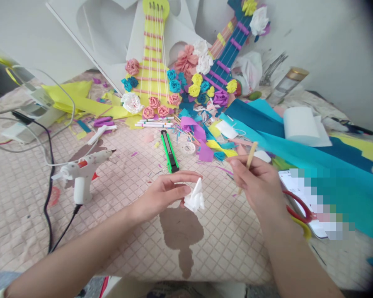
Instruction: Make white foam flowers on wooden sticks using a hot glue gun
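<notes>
Near the middle of the table, my left hand (169, 190) pinches a small piece of folded white crepe paper (195, 198) between thumb and fingers. My right hand (261, 182) is closed around a thin wooden stick (252, 155), which slants up out of the fist. The two hands are apart. Just beyond my left hand lies a green box cutter (169, 151). Red and yellow-handled scissors (301, 213) lie partly behind my right wrist, against a phone (294, 186). To the left a white glue gun (83, 174) stands on the tabletop.
A yellow paper guitar (153, 54) and a blue one (225, 62), trimmed with paper flowers, lean at the back. Teal crepe paper (317, 161) and a white roll (300, 126) lie right. Black cable (48, 186) runs along the left. Coloured scraps (202, 132) litter the middle.
</notes>
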Motion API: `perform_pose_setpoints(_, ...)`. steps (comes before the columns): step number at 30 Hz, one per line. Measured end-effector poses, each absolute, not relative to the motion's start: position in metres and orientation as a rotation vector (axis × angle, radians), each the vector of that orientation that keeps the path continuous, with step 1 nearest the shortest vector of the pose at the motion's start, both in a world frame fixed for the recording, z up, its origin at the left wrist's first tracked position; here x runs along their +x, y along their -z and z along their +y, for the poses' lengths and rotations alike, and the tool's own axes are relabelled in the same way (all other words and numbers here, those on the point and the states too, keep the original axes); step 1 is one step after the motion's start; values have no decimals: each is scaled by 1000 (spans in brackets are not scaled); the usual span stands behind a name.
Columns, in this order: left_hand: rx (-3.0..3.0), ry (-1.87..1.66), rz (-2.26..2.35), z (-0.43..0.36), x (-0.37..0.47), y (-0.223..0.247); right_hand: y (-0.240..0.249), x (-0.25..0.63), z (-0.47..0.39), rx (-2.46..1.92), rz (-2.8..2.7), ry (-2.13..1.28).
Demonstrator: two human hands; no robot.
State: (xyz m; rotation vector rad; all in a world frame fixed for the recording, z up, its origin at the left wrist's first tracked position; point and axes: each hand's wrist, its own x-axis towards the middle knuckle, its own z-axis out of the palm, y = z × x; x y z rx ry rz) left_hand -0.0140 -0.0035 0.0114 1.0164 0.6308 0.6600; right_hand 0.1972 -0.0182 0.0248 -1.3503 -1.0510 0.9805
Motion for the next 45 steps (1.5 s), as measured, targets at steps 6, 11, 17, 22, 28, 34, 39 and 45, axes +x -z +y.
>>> perform_pose_setpoints(6, 1031, -652, 682, -6, -14, -14, -23, 182, -23, -1472, -1376, -1151)
perform_pose_setpoints(11, 1016, -657, 639, -6, -13, -16, -18, 177, -23, -1510, -1505, -1037)
perform_pose_setpoints(17, 982, -648, 648, -6, -13, -14, -17, 179, -23, -1505, -1498, -937)
perform_pose_setpoints(22, 987, -678, 651, -6, -13, -14, -18, 184, -22, -1568, -1389, -877)
perform_pose_setpoints(28, 985, -705, 649, -6, -13, -15, -18, 184, -22, -1596, -1449, -861)
perform_pose_setpoints(34, 975, -741, 667, -7, -11, -15, -18, 184, -22, -1573, -1494, -876)
perform_pose_setpoints(39, 990, -740, 747, -5, -10, -10, -17, 183, -23, -1529, -1506, -923)
perform_pose_setpoints(45, 1174, -746, 841, -5, -11, -7, -21, 183, -26, -1490, -1752, -867)
